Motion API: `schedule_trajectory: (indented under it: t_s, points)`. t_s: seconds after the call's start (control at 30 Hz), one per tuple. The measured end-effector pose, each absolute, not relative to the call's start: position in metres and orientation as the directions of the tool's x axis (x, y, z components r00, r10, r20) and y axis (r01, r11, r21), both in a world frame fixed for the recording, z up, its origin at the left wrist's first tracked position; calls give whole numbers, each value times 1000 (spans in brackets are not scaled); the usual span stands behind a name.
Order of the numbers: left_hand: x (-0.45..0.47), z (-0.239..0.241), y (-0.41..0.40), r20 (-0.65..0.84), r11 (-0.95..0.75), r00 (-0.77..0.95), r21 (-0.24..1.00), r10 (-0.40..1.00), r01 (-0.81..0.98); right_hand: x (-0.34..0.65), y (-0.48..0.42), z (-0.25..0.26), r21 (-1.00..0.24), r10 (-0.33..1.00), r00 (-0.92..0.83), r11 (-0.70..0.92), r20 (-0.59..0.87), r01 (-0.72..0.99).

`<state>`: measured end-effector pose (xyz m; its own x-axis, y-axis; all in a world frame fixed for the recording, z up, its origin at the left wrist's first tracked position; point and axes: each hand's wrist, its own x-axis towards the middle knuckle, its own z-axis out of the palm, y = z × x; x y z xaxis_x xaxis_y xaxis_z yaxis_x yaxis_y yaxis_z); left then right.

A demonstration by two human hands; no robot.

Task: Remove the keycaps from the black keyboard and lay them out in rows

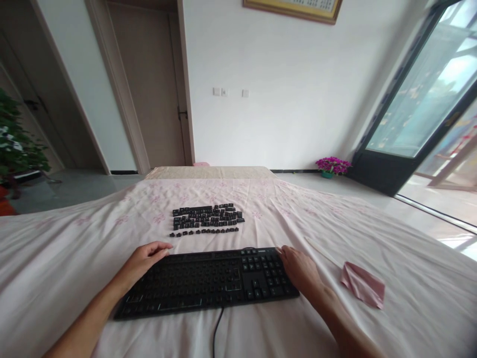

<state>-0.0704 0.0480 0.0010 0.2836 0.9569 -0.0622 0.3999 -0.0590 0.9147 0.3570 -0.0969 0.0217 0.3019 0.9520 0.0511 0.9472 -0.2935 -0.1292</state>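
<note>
A black keyboard [194,281] lies across the cloth in front of me, slightly tilted to one side. Most of its main section has bare key sockets, while the number pad [266,276] still carries its keycaps. My left hand [147,257] grips the far left corner, fingers curled at the edge. At the far right corner, my right hand [298,264] holds the other end, with its fingertips on the rim. Behind the keyboard, loose black keycaps [204,219] are laid out in several rows. A black cable [217,330] runs from under the keyboard's near edge towards me.
Pale floral cloth [93,248] covers the wide surface. To the right lie a pink fabric piece [362,286] and a thin white stick [323,252]. Beyond are a white wall [268,124], a door [149,84], purple flowers [333,165] and a green plant [18,144].
</note>
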Motion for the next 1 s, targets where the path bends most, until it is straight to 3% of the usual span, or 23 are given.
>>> schedule_trajectory:
  t_s: [0.13,0.2,0.27,0.33,0.43,0.5,0.67,0.8,1.0]
  points:
    - [-47,23,49,131,-258,262,798,956,544,358,-97,52,-30,961,235,-234,145,972]
    - [-21,37,44,234,-378,314,742,920,554,357,-93,73,-65,938,266,-258,221,964]
    - [11,45,38,262,-470,429,724,865,505,354,-87,90,-214,921,290,-238,259,947]
    - [45,46,33,276,-548,540,710,795,443,348,-78,98,-438,925,255,-113,281,892]
    - [87,33,27,292,-560,568,735,770,382,333,-65,91,-740,950,171,82,259,668]
    - [103,21,25,296,-536,550,769,781,347,323,-58,79,-840,972,121,107,201,532]
    - [112,3,19,318,-520,519,798,793,305,308,-53,65,-892,996,51,41,71,450]
    - [111,-1,18,340,-543,513,776,788,321,306,-53,69,-862,988,118,26,99,506]
    - [112,-3,17,354,-599,552,714,755,362,300,-50,56,-903,979,162,42,122,427]
